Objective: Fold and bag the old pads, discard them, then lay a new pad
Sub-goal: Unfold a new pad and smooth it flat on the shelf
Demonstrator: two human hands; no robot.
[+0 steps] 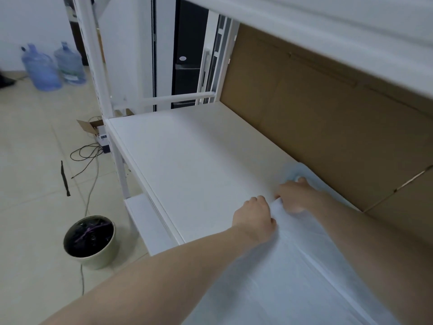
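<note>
Both hands, the left hand [254,219] and the right hand [296,194], pinch the far edge of the new pad [281,277] lying on the near right of the shelf [182,160]; uneven pulling could skew or crease it.

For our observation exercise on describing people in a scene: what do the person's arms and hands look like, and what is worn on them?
Both forearms are bare, with no sleeve reaching into view. The left hand and right hand wear no gloves, and no watch, bracelet or ring shows. The picture is slightly blurred, so fine details of the fingers cannot be made out.
</note>
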